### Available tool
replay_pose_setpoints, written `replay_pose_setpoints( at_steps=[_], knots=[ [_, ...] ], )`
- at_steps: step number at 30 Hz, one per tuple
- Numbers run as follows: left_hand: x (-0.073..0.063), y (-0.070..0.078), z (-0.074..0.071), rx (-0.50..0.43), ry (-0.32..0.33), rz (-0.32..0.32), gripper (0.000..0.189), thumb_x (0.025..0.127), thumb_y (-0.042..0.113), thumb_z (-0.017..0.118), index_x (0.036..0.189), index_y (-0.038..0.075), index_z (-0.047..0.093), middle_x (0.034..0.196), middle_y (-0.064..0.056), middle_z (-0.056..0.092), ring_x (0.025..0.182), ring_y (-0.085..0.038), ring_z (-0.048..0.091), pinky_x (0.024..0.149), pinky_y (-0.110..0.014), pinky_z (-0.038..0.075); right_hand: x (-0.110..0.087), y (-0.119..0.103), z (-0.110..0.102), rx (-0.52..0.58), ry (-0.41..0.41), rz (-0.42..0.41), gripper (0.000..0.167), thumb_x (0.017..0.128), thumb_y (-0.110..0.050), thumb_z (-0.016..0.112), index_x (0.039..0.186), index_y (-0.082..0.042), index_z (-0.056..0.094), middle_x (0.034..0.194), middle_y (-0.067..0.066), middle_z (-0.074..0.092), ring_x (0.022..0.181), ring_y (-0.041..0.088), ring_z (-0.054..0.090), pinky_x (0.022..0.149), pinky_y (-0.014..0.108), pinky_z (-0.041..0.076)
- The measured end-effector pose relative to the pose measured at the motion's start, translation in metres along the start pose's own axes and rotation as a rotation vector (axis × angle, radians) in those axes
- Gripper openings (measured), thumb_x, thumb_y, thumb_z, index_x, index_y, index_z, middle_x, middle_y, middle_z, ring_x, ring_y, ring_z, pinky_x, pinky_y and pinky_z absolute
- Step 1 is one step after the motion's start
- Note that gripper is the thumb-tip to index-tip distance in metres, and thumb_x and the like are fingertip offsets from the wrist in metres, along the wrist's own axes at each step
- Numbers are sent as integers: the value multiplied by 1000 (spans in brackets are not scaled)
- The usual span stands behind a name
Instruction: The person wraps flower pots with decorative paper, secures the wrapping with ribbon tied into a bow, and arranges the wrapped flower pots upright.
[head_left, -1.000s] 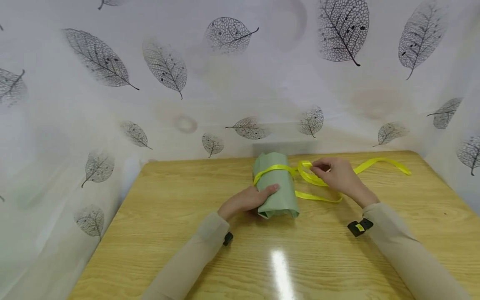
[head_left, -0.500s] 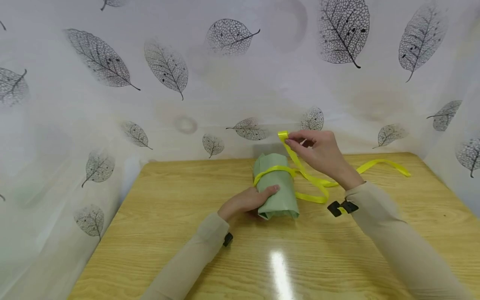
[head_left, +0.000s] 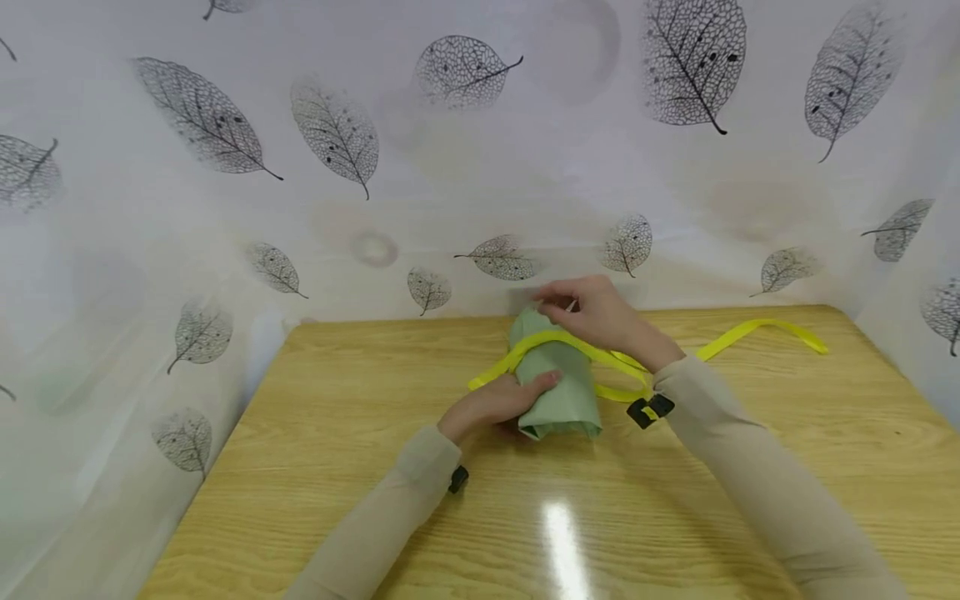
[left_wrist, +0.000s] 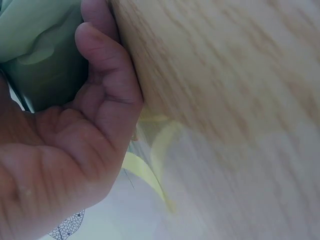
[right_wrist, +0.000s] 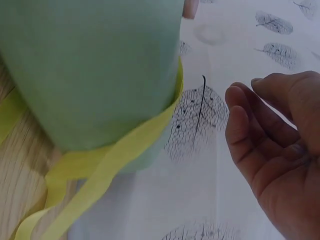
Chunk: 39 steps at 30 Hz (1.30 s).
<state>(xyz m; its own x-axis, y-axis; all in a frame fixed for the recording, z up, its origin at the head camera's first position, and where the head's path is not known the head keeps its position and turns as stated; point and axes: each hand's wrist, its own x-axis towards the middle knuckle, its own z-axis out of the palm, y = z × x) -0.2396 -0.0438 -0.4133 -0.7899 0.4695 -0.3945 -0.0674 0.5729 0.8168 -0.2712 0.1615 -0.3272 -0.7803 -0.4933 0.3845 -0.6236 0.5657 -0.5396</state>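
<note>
Since the earlier frame, the right hand [head_left: 596, 315] has been moving leftward and the yellow ribbon [head_left: 551, 337] is now crossing over the green bundle [head_left: 561, 392], one end projecting past its left side; this is probably serving a further pass around the wrap. The left hand [head_left: 487, 402] is gripping the bundle's near half, thumb on top, fingers curling round the side. The right hand is hovering by the far end, fingers loosely bent, pinching nothing. Beneath, the wood-grain table [head_left: 337, 492] is reflecting a light streak at front; behind, a leaf-printed backdrop [head_left: 420, 175] is closing off the space.
</note>
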Motion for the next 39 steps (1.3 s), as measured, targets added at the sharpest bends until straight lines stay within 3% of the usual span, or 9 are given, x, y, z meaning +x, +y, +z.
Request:
replay_pose_setpoints(
  at_steps=[6, 13, 18, 22, 25, 27, 29, 34, 39],
  knots=[
    [2, -1, 1, -16, 9, 18, 78, 92, 79, 47, 124, 8, 53, 93, -13, 70, 71, -24, 71, 70, -35, 60, -31, 10, -11, -9, 5, 115, 20, 100, -13, 65, 113, -5, 76, 91, 10, 77, 71, 14, 67, 61, 24, 55],
    [0, -1, 2, 30, 18, 20, 78, 92, 81, 44, 116, 8, 58, 90, -11, 71, 73, -22, 70, 72, -33, 57, -72, 6, -3, 33, -123, 276, 18, 101, -25, 65, 94, -12, 76, 71, -1, 69, 61, 18, 65, 53, 28, 52],
    [0, 0, 2, 47, 14, 62, 76, 94, 80, 40, 114, 9, 58, 92, -10, 70, 77, -20, 67, 77, -32, 54, -86, 3, 9, -57, -189, 341, 32, 99, -38, 66, 94, -9, 77, 76, -1, 72, 66, 11, 63, 60, 28, 53],
    [-3, 0, 1, 80, -19, 83, 77, 95, 80, 35, 112, 9, 59, 88, -8, 69, 75, -18, 66, 75, -32, 53, -89, 1, 17, -57, -217, 409, 51, 97, -53, 62, 99, -4, 78, 77, 1, 74, 65, 10, 66, 60, 29, 54],
    [-5, 1, -2, 127, -41, 100, 80, 96, 81, 29, 107, 9, 62, 86, -6, 70, 76, -16, 65, 77, -31, 52, -87, -3, 24, -64, -218, 436, 56, 96, -61, 59, 74, -10, 71, 59, -3, 63, 50, 11, 59, 52, 29, 49],
    [-6, 0, -5, 154, -60, 119, 81, 97, 80, 26, 106, 9, 63, 87, -5, 70, 77, -15, 62, 79, -31, 51, -84, -5, 28, -107, -209, 437, 61, 96, -65, 56, 58, -17, 55, 50, -6, 51, 45, 11, 50, 48, 28, 43],
    [-5, -1, -9, 165, -82, 159, 79, 99, 77, 24, 113, 9, 62, 94, -4, 69, 84, -12, 61, 87, -31, 51, -81, -6, 32, -147, -199, 440, 64, 95, -66, 55, 53, -20, 43, 46, -8, 42, 41, 10, 44, 45, 28, 40],
    [-4, -4, -17, 184, -103, 250, 69, 106, 64, 24, 120, 7, 60, 99, -1, 63, 88, -9, 56, 94, -30, 48, -75, -11, 35, -123, -252, 517, 67, 94, -72, 52, 55, -18, 48, 44, -4, 50, 37, 17, 55, 41, 32, 47],
    [-6, -6, -24, 213, -104, 224, 62, 108, 60, 28, 91, 10, 60, 70, 4, 46, 65, -9, 43, 65, -25, 42, -69, -12, 33, 5, -342, 679, 78, 89, -82, 49, 74, -6, 62, 58, 12, 66, 47, 28, 68, 48, 40, 58]
  ],
)
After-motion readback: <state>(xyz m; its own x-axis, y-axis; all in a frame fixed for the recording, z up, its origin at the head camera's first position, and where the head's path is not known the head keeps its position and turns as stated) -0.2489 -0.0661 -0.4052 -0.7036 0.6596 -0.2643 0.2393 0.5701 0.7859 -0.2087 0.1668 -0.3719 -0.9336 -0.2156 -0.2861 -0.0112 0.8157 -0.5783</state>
